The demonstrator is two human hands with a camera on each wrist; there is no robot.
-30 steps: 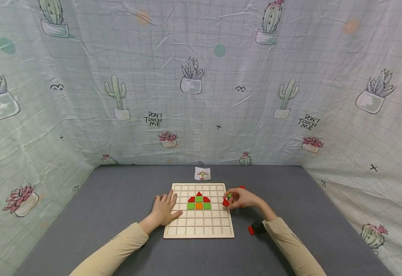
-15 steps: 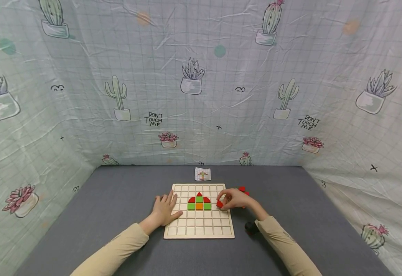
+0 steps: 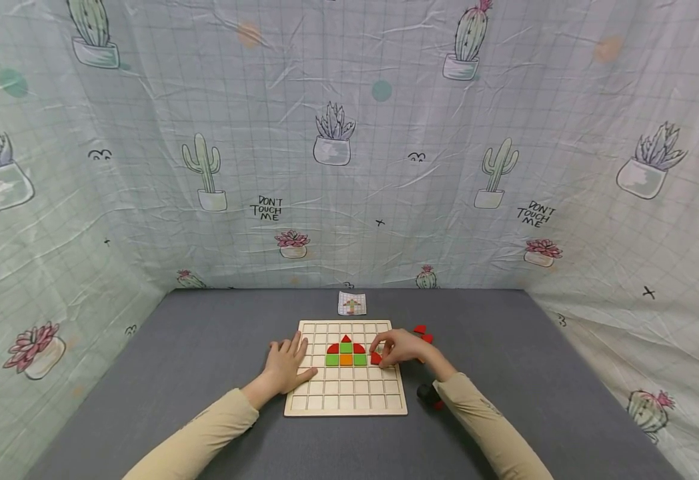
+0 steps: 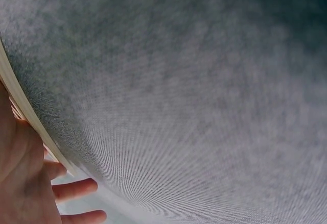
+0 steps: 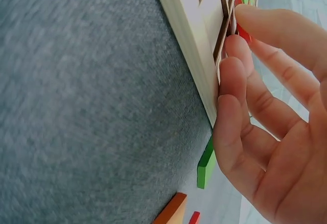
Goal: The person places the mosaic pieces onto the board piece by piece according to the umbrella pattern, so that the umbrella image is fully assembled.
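A square wooden grid board lies on the table. In its upper middle sits a group of flat pieces: a red triangle, rounded red corner pieces, green squares and an orange square. My left hand rests on the board's left edge with fingers spread. My right hand pinches a red tile over the right part of the board, one cell away from the group; its exact shape is partly covered by the fingers. In the right wrist view the red tile shows between thumb and fingers.
A small printed pattern card lies behind the board. Loose red pieces lie right of it, partly behind my right hand. The right wrist view shows a green piece and an orange piece beside the board.
My right hand has moved left with the red tile, from the board's right edge to inside the grid. My left hand has stayed put.
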